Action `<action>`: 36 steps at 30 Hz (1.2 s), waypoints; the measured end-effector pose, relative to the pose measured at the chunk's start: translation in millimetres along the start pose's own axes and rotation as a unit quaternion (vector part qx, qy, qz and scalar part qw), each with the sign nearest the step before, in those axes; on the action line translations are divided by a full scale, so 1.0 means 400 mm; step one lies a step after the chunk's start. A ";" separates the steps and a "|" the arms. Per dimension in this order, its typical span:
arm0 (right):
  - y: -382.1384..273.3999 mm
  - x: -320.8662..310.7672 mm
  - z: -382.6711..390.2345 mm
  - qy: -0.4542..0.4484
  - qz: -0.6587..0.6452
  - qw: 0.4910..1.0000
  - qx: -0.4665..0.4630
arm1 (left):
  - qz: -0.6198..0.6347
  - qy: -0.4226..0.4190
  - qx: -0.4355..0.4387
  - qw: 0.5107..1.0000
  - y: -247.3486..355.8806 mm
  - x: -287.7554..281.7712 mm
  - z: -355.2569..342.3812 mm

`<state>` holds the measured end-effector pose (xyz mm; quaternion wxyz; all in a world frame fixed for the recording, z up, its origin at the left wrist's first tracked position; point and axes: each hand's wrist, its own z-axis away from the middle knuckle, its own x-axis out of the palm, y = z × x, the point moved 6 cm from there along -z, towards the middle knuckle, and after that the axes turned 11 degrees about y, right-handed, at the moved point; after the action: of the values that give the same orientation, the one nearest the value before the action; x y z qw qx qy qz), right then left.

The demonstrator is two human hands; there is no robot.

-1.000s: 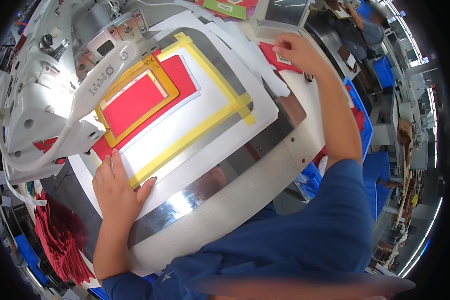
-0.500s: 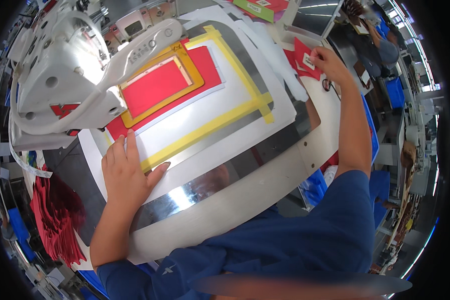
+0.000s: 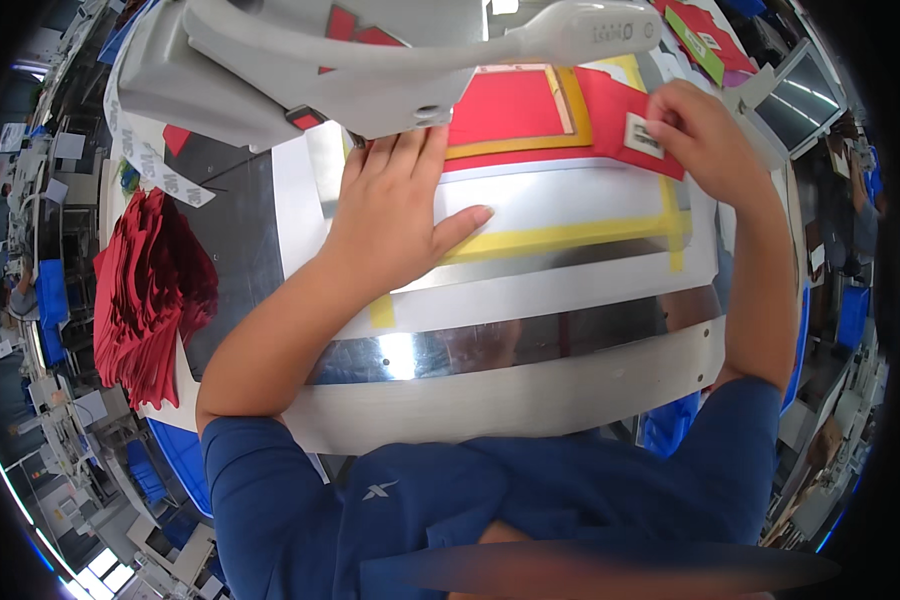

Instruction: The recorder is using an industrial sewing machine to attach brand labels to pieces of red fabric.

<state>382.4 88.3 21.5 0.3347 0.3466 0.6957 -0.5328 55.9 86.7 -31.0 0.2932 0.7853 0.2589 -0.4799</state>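
Note:
My left hand [image 3: 390, 215] lies flat, fingers stretched forward and thumb spread. Its fingertips reach under the white machine head [image 3: 340, 85], at the left end of a red fabric panel [image 3: 505, 105] framed by a yellow clamp [image 3: 578, 105]. Between the thumb and fingers of my right hand [image 3: 708, 140] is a small red fabric piece [image 3: 615, 110] with a white label [image 3: 642, 136]. That piece lies against the clamp's right side. Beneath is a white sheet [image 3: 560, 205] edged with yellow tape [image 3: 560, 235].
A thick stack of red fabric [image 3: 155, 300] lies at the left. A steel plate [image 3: 530, 345] forms the near edge. White tape strip [image 3: 160, 165] hangs beside the machine. At the back right stand a screen [image 3: 802, 98] and a green piece [image 3: 694, 45] on red ones.
The labelled red piece has come from the right side of the table to the clamp in my right hand. My left hand stays by the panel's left end. The view has turned.

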 end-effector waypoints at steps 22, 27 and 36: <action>-0.209 0.235 -0.208 -0.093 -0.177 0.973 -0.113 | -0.065 0.056 0.070 0.994 0.005 -0.022 0.009; -0.264 0.179 -0.180 -0.059 -0.116 0.982 -0.136 | -0.047 0.039 0.024 0.998 -0.009 -0.016 0.009; -0.245 0.251 -0.238 -0.031 0.051 0.972 -0.228 | -0.046 0.030 0.025 0.998 -0.018 -0.007 -0.002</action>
<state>237.1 174.9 7.4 0.4529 0.2801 0.7695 -0.3526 50.2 92.0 -29.8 0.2433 0.7936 0.2919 -0.4751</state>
